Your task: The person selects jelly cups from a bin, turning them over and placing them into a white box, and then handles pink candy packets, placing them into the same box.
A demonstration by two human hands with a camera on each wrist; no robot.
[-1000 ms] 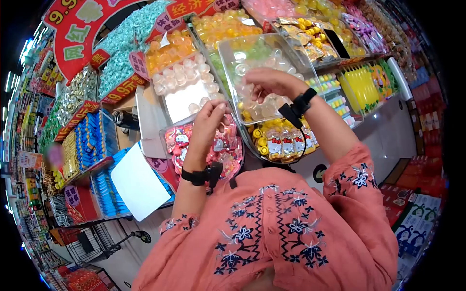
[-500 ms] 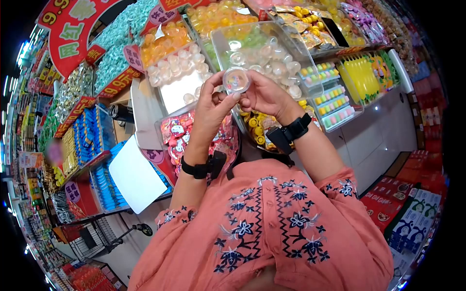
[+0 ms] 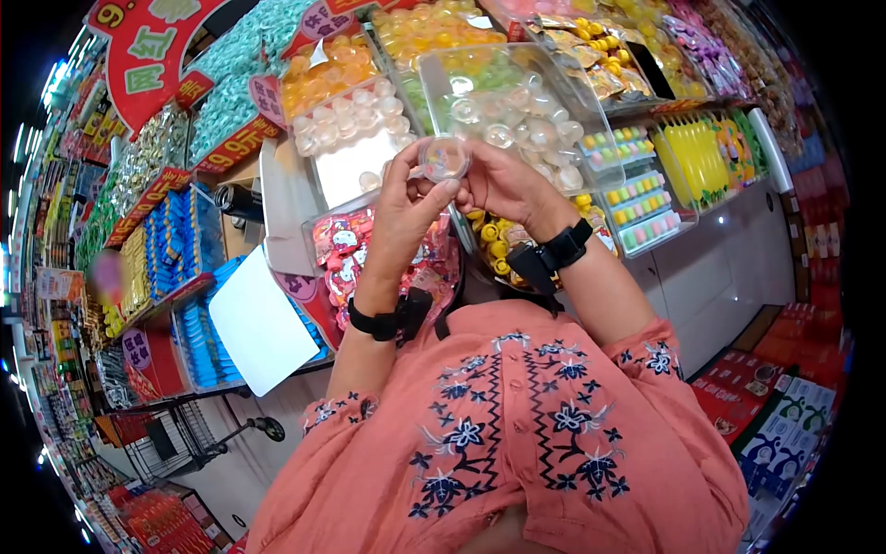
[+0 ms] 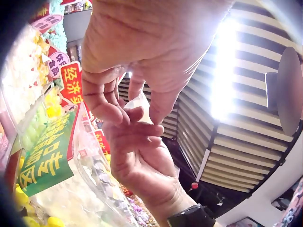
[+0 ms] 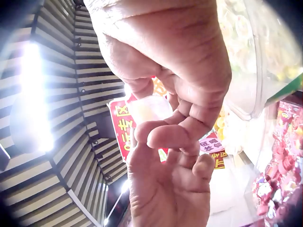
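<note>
- Left hand [image 3: 403,208] pinches a clear round cup [image 3: 445,159] at its left.
- Right hand [image 3: 508,189] grips its right side.
- Best grip: light, level — squeezing might dent the cup.

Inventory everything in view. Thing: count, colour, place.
Round cup: 1, clear, image centre
Pale cups: many, whitish, bins beyond
Orange cups: many, orange, behind pale cups
Pink packets: many, pinkish, left of centre
Yellow pieces: several, yellow, right of centre
Pastel candies: many, mixed, trays at right
Black slab: 1, black, upper right
Teal sweets: many, teal, upper left
Red signs: several, red, upper left
Blue packets: many, blue, left
White sheet: 1, white, lower left
Cart: 1, dark, floor, lower left
Other goods: uncounted, mixed, surrounding
Shirt: 1, coral, bottom
Wristbands: 2, black, one per wrist
Left hand: 1, bare, on cup
Right hand: 1, bare, on cup
</note>
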